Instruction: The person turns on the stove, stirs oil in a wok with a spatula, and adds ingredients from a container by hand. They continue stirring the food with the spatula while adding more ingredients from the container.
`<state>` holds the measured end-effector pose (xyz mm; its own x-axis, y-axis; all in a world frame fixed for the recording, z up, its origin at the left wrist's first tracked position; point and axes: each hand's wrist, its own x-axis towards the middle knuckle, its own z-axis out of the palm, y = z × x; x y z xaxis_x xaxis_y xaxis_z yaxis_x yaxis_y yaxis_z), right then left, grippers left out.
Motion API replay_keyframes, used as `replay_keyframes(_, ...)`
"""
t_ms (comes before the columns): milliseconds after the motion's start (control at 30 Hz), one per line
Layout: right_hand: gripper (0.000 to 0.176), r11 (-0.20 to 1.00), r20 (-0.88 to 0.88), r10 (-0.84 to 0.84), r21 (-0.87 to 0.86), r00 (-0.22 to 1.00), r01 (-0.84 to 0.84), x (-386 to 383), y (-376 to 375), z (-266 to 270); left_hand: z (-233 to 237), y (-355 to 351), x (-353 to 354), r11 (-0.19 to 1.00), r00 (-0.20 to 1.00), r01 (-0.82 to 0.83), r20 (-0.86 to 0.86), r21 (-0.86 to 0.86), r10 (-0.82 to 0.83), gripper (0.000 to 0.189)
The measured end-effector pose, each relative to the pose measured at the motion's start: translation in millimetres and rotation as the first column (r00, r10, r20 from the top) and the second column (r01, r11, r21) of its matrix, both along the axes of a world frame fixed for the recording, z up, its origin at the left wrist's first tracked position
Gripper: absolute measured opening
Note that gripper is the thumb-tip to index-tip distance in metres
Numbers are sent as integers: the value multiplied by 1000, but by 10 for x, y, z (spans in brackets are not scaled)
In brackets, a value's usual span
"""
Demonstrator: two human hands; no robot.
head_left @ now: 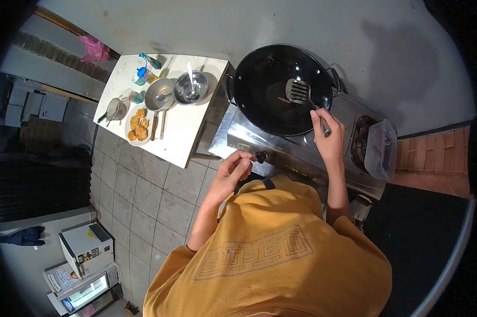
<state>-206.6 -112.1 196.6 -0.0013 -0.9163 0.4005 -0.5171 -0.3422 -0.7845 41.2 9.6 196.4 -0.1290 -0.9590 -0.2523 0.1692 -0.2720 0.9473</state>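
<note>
My right hand (328, 134) is closed around the handle of a slotted metal spatula (297, 91). The spatula's head is over the inside of a large black wok (265, 100), which stands on a steel gas stove (286, 153). A small reddish-brown strip lies in the wok beside the spatula head. In front of the stove, my left hand (234, 171) is raised near the black control knob (260, 156), its fingers curled and their tips close together. Whether those fingers hold anything is too small to tell.
A white table (180, 137) at the left carries a plate of fried food (138, 127), metal bowls (191, 87), a strainer (116, 109) and several cups. A clear plastic container (381, 150) sits at the stove's right end, by the second burner. Grey tiles cover the floor.
</note>
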Motion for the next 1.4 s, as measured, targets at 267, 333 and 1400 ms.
replay_keyframes(267, 33, 926, 374, -145, 378, 916, -8, -64, -50, -120, -15, 7, 16, 1000, 999, 5, -32, -4, -5, 22)
replay_keyframes(333, 35, 925, 500, -118, 371, 858, -88, -84, -76, -172, 0, 5, 9, 1000, 1000, 2, -22, -1, -2, 23)
replay_keyframes(1400, 34, 924, 590, -95, 352, 802, -150, -94, 69, -47, 1976, 1, 840, 74, 902, -188, -142, -979, 408, 51)
